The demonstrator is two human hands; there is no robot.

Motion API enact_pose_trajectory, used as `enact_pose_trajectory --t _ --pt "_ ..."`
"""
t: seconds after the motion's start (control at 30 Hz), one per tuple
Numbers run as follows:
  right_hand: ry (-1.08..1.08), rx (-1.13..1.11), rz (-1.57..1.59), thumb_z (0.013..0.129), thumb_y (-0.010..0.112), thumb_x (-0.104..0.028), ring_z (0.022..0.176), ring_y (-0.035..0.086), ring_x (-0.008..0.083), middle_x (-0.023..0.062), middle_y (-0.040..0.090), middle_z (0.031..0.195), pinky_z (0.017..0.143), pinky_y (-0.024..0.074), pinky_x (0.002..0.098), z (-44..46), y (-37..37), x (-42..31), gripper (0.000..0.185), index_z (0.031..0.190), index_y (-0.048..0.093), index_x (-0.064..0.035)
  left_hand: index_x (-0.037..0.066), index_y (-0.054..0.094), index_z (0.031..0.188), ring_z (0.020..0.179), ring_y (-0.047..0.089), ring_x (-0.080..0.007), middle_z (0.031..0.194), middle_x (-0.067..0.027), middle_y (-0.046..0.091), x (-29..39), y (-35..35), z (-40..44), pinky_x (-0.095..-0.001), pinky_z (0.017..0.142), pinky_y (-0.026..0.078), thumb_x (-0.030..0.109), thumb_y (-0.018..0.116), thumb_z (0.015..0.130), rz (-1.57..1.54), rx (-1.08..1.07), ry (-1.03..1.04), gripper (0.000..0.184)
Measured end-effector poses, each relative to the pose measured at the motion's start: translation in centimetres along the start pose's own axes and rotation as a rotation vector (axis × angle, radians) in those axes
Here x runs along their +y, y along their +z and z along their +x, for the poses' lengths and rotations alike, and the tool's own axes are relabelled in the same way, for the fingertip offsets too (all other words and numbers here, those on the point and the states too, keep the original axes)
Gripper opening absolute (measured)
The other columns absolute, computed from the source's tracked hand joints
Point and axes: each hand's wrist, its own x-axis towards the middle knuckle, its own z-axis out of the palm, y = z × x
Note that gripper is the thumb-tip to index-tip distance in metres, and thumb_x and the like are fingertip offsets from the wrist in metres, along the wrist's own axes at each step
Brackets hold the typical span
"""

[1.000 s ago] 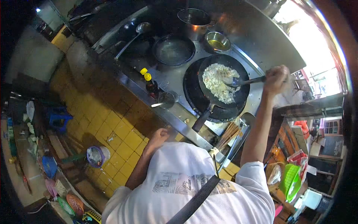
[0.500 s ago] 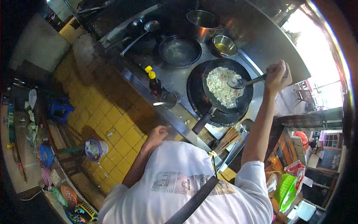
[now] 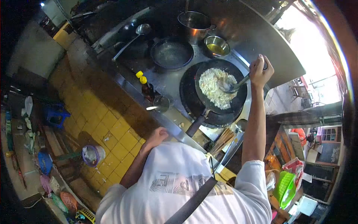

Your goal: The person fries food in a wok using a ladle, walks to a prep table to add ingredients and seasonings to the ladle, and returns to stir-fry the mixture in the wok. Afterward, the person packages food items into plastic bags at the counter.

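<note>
My right hand [image 3: 261, 72] is wrapped round the handle of a dark ladle [image 3: 234, 88]. The ladle's bowl sits in white, rice-like food with small coloured bits [image 3: 216, 87]. That food lies in a black frying pan [image 3: 203, 99], set over a larger round black burner or pan [image 3: 184, 89]. The frying pan's handle [image 3: 194, 127] points down toward the counter's front edge, with no hand on it. My left hand [image 3: 157, 137] hangs low by the counter edge, its fingers loosely bent and nothing visible in them.
Behind are a second black pan [image 3: 172, 54], a metal pot [image 3: 194, 28], a bowl of yellow liquid [image 3: 216, 46] and a long ladle [image 3: 130, 41]. Yellow-capped bottles [image 3: 146, 87] and a cup [image 3: 162, 103] stand near the front edge. A bucket [image 3: 93, 155] is on the tiled floor.
My right hand and the ladle's bowl have shifted slightly left in view, the ladle moving through the food. The whole scene has slid a little left. My left hand stays low by the counter.
</note>
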Motion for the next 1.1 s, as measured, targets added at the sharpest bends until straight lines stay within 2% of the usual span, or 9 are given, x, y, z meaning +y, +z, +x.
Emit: enact_pose_trajectory --t 0.17,0.27,0.37,0.57,0.67,0.77,0.87,0.97,1.1 --pt "-0.054 -0.024 -0.013 0.091 0.054 -0.016 0.047 0.039 0.003 -0.0031 0.044 0.053 0.042 0.0289 0.0204 -1.1 0.1 0.6 0.028 0.068 0.053 0.0003 0.0 0.055 0.112 0.081 0.057 -0.0138 0.095 -0.0073 0.062 -0.2 -0.3 0.3 -0.0293 0.069 0.048 0.016 0.064 0.084 -0.052 0.055 0.011 0.034" --pt "0.045 0.038 -0.052 0.091 0.054 -0.016 0.046 0.04 0.0036 -0.0024 0.046 0.053 0.041 0.029 0.0205 -0.4 0.8 -2.7 0.029 0.067 0.054 0.0007 -0.001 0.056 0.114 0.099 0.06 -0.0241 0.108 -0.0157 0.062 0.6 -0.7 0.1 -0.0346 0.085 0.047 0.021 0.063 0.083 -0.017 0.039 -0.058 0.039" --pt "-0.088 0.061 -0.134 0.091 0.054 -0.017 0.046 0.041 0.0039 -0.0023 0.045 0.053 0.041 0.0306 0.0192 -1.3 -0.3 -0.7 0.027 0.071 0.056 0.0011 0.001 0.053 0.115 0.081 0.057 -0.0138 0.097 -0.0064 0.061 1.6 -1.4 -0.5 -0.0284 0.068 0.048 0.018 0.062 0.086 -0.124 0.043 -0.106 0.036" --pt "-0.098 0.078 -0.031 0.092 0.054 -0.017 0.047 0.041 0.0041 -0.0008 0.045 0.053 0.04 0.0306 0.0203 0.2 0.4 -3.3 0.027 0.072 0.055 0.0022 0.002 0.052 0.118 0.081 0.058 -0.0141 0.098 -0.0076 0.061 0.4 -1.7 -0.9 -0.0276 0.067 0.048 0.022 0.062 0.087 -0.04 0.08 -0.108 0.039" --pt "-0.135 0.116 -0.023 0.091 0.054 -0.015 0.047 0.041 0.0048 0.0002 0.047 0.055 0.04 0.0303 0.0208 0.3 0.1 -5.1 0.025 0.071 0.054 0.0005 0.003 0.057 0.112 0.1 0.059 -0.024 0.107 -0.0156 0.062 0.9 -1.7 -1.3 -0.0362 0.087 0.047 0.023 0.064 0.083 -0.13 0.12 -0.18 0.036" --pt "-0.173 0.103 -0.046 0.091 0.053 -0.014 0.046 0.043 0.0057 0.0005 0.048 0.055 0.04 0.0318 0.0207 0.1 -1.5 -0.8 0.025 0.071 0.055 0.0002 0.002 0.057 0.112 0.1 0.059 -0.0247 0.106 -0.0159 0.062 0.7 -1.7 -0.8 -0.0365 0.087 0.046 0.024 0.064 0.083 -0.067 0.108 -0.17 0.036" --pt "-0.026 0.028 0.028 0.091 0.053 -0.016 0.046 0.043 0.0057 0.0009 0.047 0.054 0.041 0.0331 0.0208 0.0 -1.5 1.2 0.026 0.071 0.055 0.0005 0.001 0.053 0.115 0.08 0.057 -0.014 0.095 -0.008 0.061 -0.4 -1.4 0.5 -0.0285 0.069 0.049 0.021 0.062 0.086 -0.052 0.093 -0.104 0.036" --pt "-0.07 0.074 0.017 0.091 0.052 -0.017 0.046 0.043 0.0058 0.0016 0.047 0.054 0.041 0.0331 0.0209 0.5 -1.0 -3.0 0.027 0.071 0.055 0.0012 0.0 0.054 0.114 0.079 0.057 -0.0133 0.094 -0.0076 0.061 -0.1 -1.2 1.3 -0.0269 0.068 0.048 0.019 0.062 0.086 -0.034 0.11 -0.05 0.035" --pt "-0.111 0.113 0.013 0.091 0.052 -0.016 0.046 0.043 0.006 0.0019 0.048 0.053 0.041 0.0325 0.0207 -0.3 -1.8 -1.4 0.027 0.071 0.054 0.0014 0.0 0.054 0.113 0.078 0.057 -0.0128 0.093 -0.0071 0.061 1.1 -1.3 2.1 -0.0267 0.068 0.048 0.018 0.062 0.086 -0.017 0.081 -0.106 0.033"
